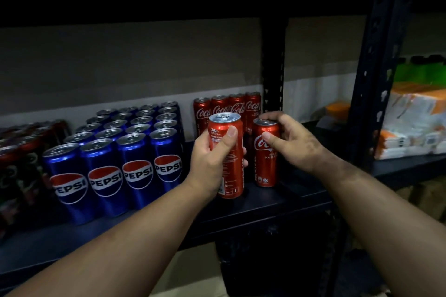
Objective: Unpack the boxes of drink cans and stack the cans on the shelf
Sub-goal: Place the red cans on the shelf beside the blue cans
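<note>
A: Obs., big to small. Shelf point(277, 202), dark metal board. Far left, block of blue Pepsi cans point(125, 152) in rows. Far right at the back wall, a row of red Coca-Cola cans point(229, 106), upright.

B: Hands?

A: Left hand point(214, 152) is wrapped round a red can point(229, 164) at mid-body, thumb across the front; base looks just at the shelf board, contact unclear. Right hand point(292, 140) curls over the second red can point(265, 159), fingers on its rim, thumb on the side; that can stands on the shelf.

B: Handling?

A: Judged: full cans, fairly heavy, rigid, thin-walled, smooth and possibly slippery. Grip the mid-body, set down flat to avoid dents or tipping.
</note>
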